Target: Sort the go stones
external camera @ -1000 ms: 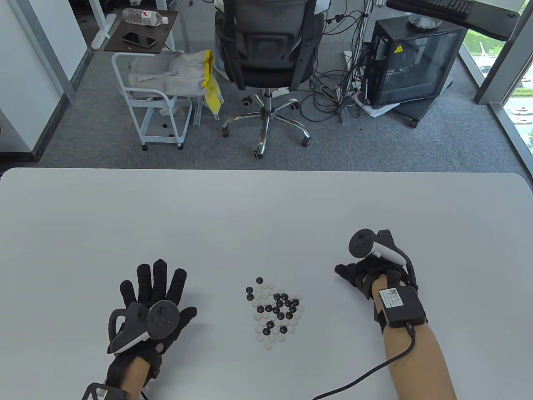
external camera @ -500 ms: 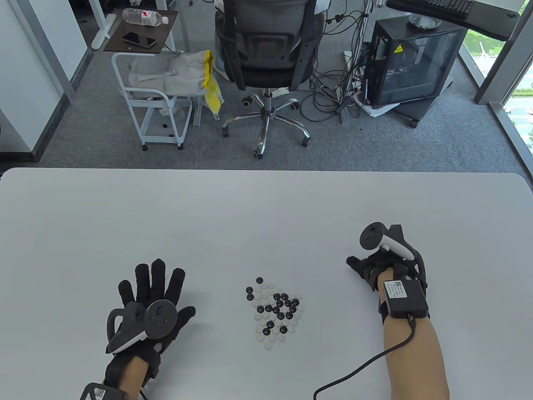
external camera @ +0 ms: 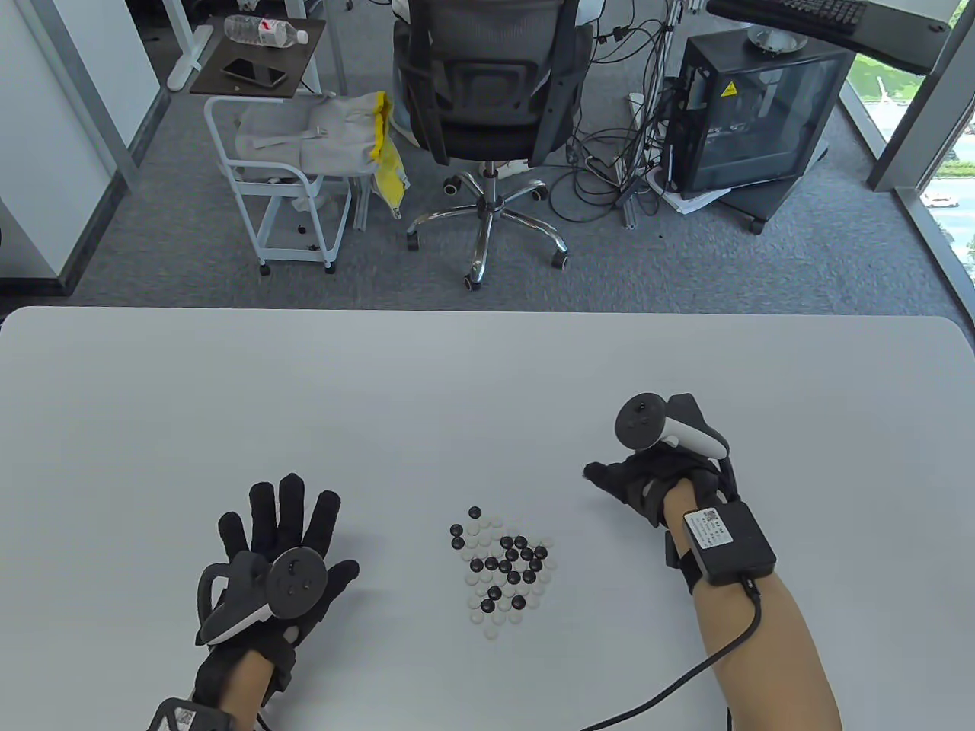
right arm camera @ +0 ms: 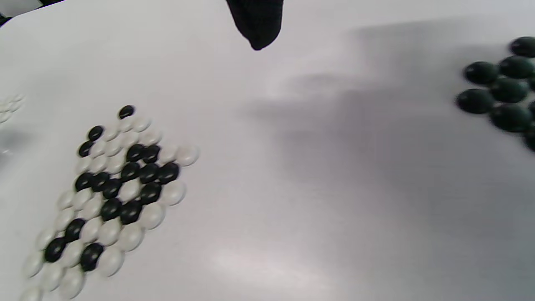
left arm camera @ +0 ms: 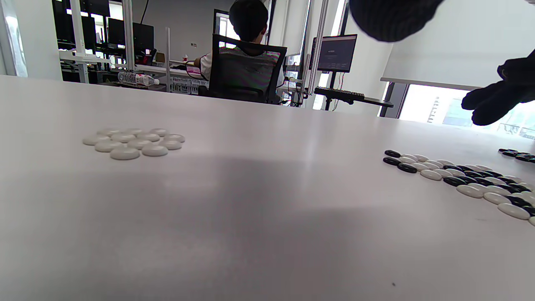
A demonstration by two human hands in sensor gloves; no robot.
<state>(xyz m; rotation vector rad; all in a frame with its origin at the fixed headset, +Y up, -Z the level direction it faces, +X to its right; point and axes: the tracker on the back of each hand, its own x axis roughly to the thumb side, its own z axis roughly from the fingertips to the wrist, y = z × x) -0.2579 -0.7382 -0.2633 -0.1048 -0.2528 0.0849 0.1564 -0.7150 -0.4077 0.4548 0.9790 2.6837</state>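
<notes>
Right hand point(external camera: 647, 483) slid left toward the mixed pile point(external camera: 503, 567); grip state unclear, beside it. Left hand point(external camera: 278, 560) flat, fingers spread. White pile point(left arm camera: 133, 142): roughly ten stones.

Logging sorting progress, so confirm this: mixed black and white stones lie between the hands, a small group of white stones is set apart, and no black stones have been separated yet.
Wrong on the last part. The right wrist view shows a separate group of black stones already apart from the mixed pile. The white stones set apart show in the left wrist view, and the pile does lie between the left hand and right hand.
</notes>
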